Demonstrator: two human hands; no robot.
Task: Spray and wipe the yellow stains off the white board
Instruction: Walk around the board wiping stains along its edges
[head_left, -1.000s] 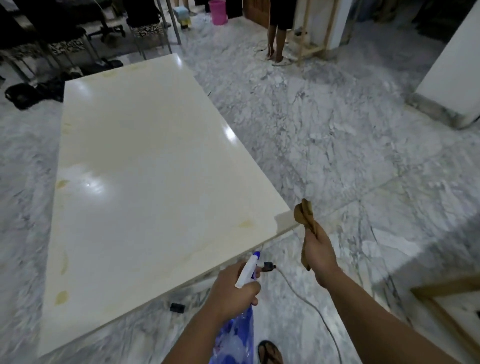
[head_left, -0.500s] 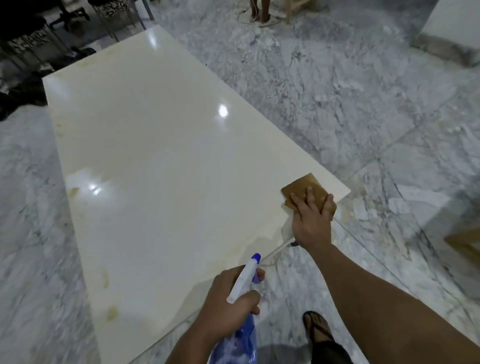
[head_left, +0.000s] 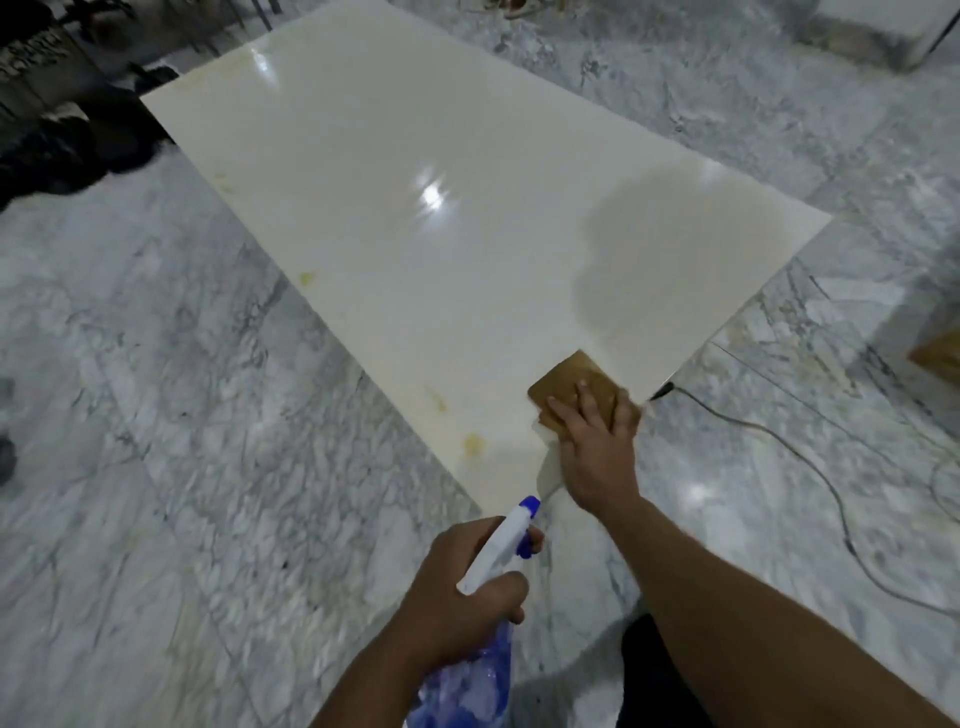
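We pressed the cloth flat under our open right hand at the board near corner, our left hand gripped the spray bottle, and several yellow stains still remained.

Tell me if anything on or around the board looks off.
Yellow stains remain along the white board's left edge, untouched by the brown cloth under the right hand. A loose cable trails across the floor beside the near corner.
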